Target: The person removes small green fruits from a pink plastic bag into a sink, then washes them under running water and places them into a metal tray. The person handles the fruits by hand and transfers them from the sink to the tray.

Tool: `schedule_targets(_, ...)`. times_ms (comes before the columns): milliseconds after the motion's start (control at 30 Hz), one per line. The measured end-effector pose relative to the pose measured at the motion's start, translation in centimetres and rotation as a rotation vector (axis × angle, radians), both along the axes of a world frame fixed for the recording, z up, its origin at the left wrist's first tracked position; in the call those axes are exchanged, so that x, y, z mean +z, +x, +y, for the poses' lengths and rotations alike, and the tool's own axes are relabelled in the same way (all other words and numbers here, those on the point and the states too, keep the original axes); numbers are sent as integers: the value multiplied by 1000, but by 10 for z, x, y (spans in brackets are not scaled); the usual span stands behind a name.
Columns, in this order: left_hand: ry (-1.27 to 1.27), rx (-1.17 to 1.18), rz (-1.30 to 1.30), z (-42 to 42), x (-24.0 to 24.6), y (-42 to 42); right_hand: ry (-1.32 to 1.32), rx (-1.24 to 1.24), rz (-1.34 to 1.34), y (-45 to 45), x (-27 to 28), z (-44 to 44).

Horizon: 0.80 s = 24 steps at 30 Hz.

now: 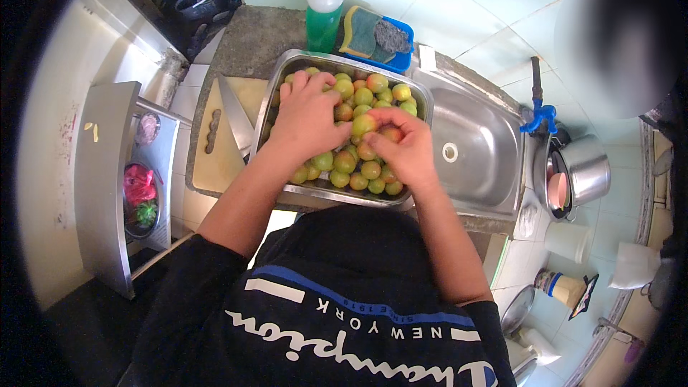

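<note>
Many green and reddish tomatoes (344,162) lie in a rectangular stainless steel tray (344,194) in front of me. My left hand (307,113) rests on the tomatoes at the tray's left side, palm down with the fingers spread; whether it grips one beneath is hidden. Between the thumb and fingers of my right hand (403,142) is a yellow-green tomato (364,125), held just above the others. Left of the tray, a kitchen knife (235,113) lies on a cream cutting board (215,164), its handle partly hidden by the tray and my arm.
A bottle of green liquid (324,16) and a blue container (400,62) with sponges (361,32) and a scouring pad stand behind the tray. At right are a steel sink (478,145), a blue tap (539,117) and a metal pot (588,166). A shelf unit (105,172) stands left.
</note>
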<state>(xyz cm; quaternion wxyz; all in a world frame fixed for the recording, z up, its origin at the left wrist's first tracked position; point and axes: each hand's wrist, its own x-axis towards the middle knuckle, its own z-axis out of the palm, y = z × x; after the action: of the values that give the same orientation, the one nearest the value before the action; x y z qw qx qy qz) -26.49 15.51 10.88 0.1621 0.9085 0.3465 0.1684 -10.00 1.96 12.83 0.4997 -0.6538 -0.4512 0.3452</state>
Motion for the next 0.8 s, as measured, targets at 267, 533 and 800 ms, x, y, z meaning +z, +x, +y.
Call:
schedule_targets(267, 39, 174, 164, -24, 13, 29, 100, -93, 550, 24, 8, -19)
schedule_targets(533, -7, 188, -109, -8, -8, 11, 133, -134, 480, 23, 10, -28)
schedule_targets(800, -1896, 70, -1271, -18, 4, -26, 223, 107, -107, -26, 26, -1)
